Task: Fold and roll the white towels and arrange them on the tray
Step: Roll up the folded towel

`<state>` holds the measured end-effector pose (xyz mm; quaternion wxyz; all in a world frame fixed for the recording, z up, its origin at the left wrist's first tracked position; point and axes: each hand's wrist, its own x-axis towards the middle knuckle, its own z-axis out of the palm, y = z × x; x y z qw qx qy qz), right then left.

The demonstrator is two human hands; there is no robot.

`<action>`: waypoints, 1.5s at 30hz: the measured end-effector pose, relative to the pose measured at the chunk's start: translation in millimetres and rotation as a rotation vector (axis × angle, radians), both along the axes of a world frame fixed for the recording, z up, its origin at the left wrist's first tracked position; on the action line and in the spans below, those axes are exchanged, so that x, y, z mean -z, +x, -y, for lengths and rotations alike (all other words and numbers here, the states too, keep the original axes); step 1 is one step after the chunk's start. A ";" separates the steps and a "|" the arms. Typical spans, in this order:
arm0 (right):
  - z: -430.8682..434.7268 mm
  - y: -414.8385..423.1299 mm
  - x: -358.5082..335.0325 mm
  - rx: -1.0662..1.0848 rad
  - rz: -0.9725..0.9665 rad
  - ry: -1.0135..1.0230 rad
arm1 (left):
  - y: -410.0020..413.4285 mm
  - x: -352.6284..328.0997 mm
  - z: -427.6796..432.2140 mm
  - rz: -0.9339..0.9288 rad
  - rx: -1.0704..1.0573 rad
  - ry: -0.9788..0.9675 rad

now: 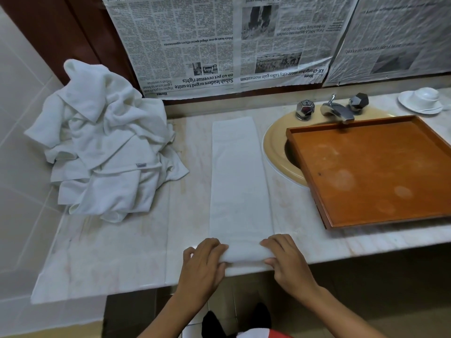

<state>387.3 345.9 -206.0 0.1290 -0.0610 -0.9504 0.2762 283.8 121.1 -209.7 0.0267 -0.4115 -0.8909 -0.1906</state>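
In the head view my left hand (205, 259) and right hand (290, 262) sit at the near edge of the pale marble bench (122, 252). Each grip is curled around the first turn of the long white folded towel (239, 179), a flat strip lying between the crumpled heap of white towels (105, 142) and the orange-brown wooden tray (366, 172). I judge the folding done and the rolling barely begun, so the next move calls for even forward pressure from both hands to bring a tight, straight roll to the far end.
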 end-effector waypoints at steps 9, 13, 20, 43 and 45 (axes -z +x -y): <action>-6.1 -5.6 -4.0 0.150 0.158 -0.280 | -18.7 -13.6 -1.1 0.191 -0.042 -0.055; 2.9 -18.6 -7.4 0.273 0.165 -0.184 | -27.7 -24.3 -22.0 0.261 -0.218 -0.157; 17.2 -34.7 -11.3 0.284 -0.024 0.159 | -33.4 -28.1 -39.9 0.305 -0.374 -0.065; -1.2 -42.3 -2.4 0.117 0.105 0.123 | -41.9 -16.5 -39.9 0.080 -0.096 -0.157; -5.8 -40.7 -5.1 0.112 0.131 -0.008 | -40.6 -16.7 -35.6 0.116 -0.099 -0.133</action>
